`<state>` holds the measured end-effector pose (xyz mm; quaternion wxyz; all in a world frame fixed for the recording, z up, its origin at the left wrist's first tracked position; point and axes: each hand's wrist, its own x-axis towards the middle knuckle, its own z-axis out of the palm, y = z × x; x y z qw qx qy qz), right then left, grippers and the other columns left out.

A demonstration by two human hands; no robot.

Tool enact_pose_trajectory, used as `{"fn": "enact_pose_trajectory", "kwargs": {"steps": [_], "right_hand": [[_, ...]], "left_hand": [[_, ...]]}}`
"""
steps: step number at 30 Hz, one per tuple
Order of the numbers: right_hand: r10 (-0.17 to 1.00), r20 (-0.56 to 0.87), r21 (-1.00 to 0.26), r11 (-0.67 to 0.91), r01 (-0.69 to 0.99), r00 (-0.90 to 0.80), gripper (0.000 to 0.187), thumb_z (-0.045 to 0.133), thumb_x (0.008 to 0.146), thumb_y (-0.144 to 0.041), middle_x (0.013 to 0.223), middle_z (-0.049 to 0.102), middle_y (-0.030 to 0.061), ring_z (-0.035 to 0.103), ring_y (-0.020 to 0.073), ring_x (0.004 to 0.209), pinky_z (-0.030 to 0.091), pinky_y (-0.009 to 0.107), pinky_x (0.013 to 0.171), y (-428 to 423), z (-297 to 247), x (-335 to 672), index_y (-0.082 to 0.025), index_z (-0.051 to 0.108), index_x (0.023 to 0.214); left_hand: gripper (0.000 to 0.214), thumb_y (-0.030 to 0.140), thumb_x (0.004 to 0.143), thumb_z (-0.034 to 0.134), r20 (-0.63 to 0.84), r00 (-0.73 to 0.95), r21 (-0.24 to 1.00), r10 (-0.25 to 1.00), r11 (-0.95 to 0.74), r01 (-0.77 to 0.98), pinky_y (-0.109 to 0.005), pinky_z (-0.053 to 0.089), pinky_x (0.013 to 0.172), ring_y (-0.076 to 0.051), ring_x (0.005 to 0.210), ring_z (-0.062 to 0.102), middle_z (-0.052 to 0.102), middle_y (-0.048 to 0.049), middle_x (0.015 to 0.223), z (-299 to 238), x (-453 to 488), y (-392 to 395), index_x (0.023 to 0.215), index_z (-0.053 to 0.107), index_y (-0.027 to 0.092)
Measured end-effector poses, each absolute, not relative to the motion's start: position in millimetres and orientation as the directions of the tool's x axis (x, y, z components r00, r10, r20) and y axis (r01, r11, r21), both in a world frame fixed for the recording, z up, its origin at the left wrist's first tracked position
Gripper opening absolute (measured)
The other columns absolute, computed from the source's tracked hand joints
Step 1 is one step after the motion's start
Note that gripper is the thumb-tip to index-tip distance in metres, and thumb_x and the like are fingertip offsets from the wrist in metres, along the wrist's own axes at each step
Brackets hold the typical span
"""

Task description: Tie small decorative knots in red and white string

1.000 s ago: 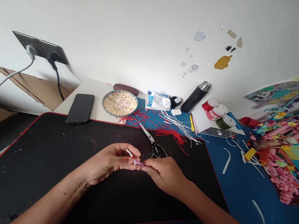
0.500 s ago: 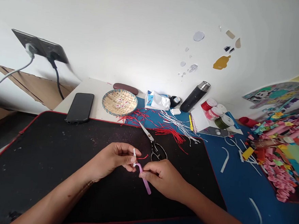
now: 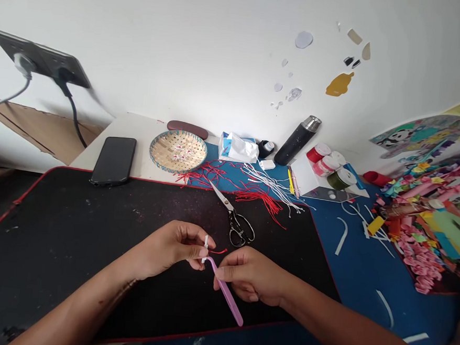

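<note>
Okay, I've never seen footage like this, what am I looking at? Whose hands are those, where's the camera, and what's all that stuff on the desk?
There is no machine here. These are a person's own two bare hands, filmed by a camera worn on their head that looks forward and down. The left hand pinches a small white strip with a bit of red thread beside it. The right hand holds a slim pink plastic stick whose tip meets the strip. Both hands are over a black mat with a red edge. Farther back lie steel scissors with black handles, a round woven basket, a black phone, loose red and white cords and a dark flask.
</note>
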<state>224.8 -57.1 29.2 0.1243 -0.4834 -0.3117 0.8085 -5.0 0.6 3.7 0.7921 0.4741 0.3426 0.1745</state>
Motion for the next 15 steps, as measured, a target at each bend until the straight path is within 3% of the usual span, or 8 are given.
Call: {"fn": "enact_pose_trajectory", "kwargs": {"steps": [8,15], "right_hand": [[0.485,-0.714,-0.586,-0.809,0.052,-0.505,0.03,0.079,0.084,-0.039,0.035,0.036,-0.0117,0.026,0.0033,0.029,0.014,0.02,0.033,-55.4,25.6,228.6,-0.01,0.076,0.078],[0.485,-0.706,-0.583,-0.812,0.035,-0.517,0.032,0.08,0.083,-0.041,0.034,0.036,-0.0118,0.026,0.0035,0.028,0.013,0.021,0.032,-53.4,22.7,226.5,-0.009,0.076,0.077]], "left_hand": [[0.03,0.039,0.081,0.081,-0.399,0.721,0.875,0.567,0.47,0.115,-0.029,0.053,0.075,-0.018,0.075,0.068,0.075,-0.0048,0.085,1.4,-5.9,-0.7,0.098,0.079,0.015],[0.029,0.037,0.082,0.08,-0.391,0.728,0.885,0.563,0.447,0.13,-0.026,0.051,0.074,-0.017,0.075,0.066,0.075,-0.0039,0.082,3.0,-6.8,-1.4,0.101,0.079,0.015]]}}
